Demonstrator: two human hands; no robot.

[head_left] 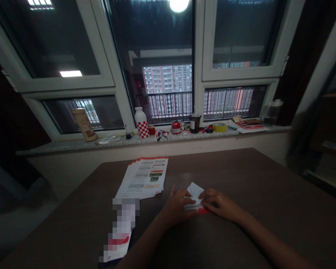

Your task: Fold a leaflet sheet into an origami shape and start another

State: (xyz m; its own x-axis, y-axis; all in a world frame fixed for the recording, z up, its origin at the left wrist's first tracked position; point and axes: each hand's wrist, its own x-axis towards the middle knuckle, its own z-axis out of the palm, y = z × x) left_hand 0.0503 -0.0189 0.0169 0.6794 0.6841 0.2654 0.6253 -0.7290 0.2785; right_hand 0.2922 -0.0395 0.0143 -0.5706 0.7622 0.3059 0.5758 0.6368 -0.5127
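Both my hands rest on the dark brown table (221,168), close together near its middle. A small folded sheet of printed paper (194,196) with a red edge lies between them. My left hand (176,206) holds its left side, and my right hand (218,203) presses its fingertips on the right side. Left of my hands lies a stack of printed leaflets (142,178) with red edges. Nearer me, a blurred, pixelated sheet of paper (120,233) with red marks sits on the table edge area.
Beyond the table runs a granite windowsill (145,140) holding a white checked bottle (141,122), a red can (176,127), a dark cup (195,123), a yellow tape roll (219,127), a glass jar (272,113) and a tan flask (84,124). Closed windows rise behind it.
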